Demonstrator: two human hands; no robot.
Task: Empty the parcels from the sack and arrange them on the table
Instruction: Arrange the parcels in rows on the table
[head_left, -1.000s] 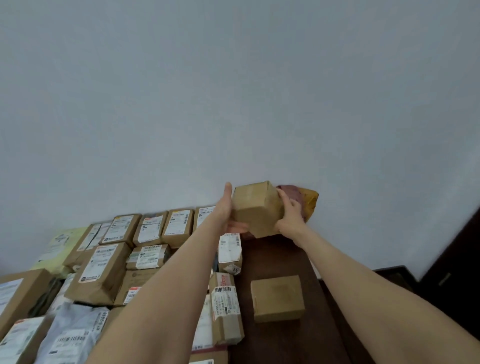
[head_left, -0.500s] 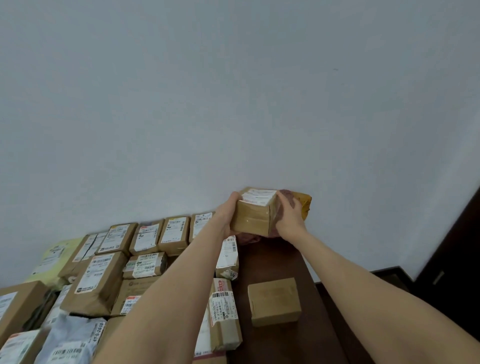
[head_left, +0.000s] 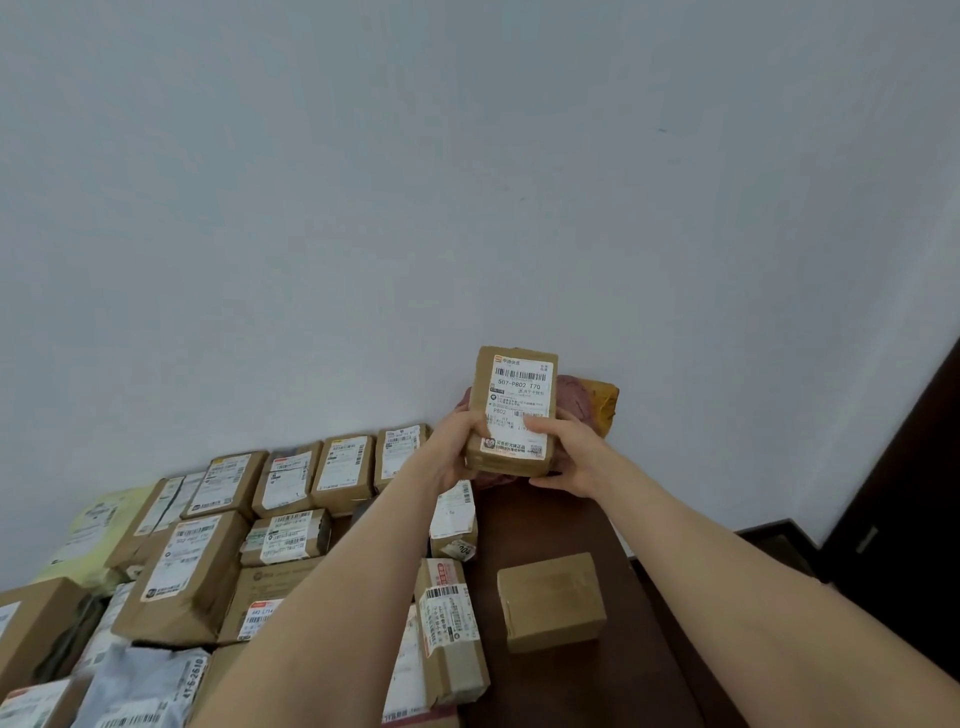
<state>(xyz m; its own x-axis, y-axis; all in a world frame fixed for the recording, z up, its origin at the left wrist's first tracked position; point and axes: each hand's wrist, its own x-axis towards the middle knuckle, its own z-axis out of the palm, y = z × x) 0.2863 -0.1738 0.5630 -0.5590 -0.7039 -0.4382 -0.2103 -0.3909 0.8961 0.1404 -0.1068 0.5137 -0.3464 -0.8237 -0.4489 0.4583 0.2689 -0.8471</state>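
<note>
I hold a small brown cardboard parcel (head_left: 514, 410) upright in both hands, its white shipping label facing me. My left hand (head_left: 452, 452) grips its lower left side and my right hand (head_left: 566, 452) grips its lower right. It hovers above the far end of the dark wooden table (head_left: 613, 691), close to the wall. Behind it lies a purple and yellow bag-like parcel (head_left: 587, 405), partly hidden. A plain brown box (head_left: 550, 600) rests on the table below my right forearm.
Many labelled brown parcels (head_left: 291, 483) sit in rows across the left of the table, with grey mailer bags (head_left: 140, 686) at the near left and a pale green bag (head_left: 93, 530) at the far left. A dark door (head_left: 914, 493) stands at the right.
I have turned the held parcel from its plain side to its label side and stood it upright. It stays above the table's far end.
</note>
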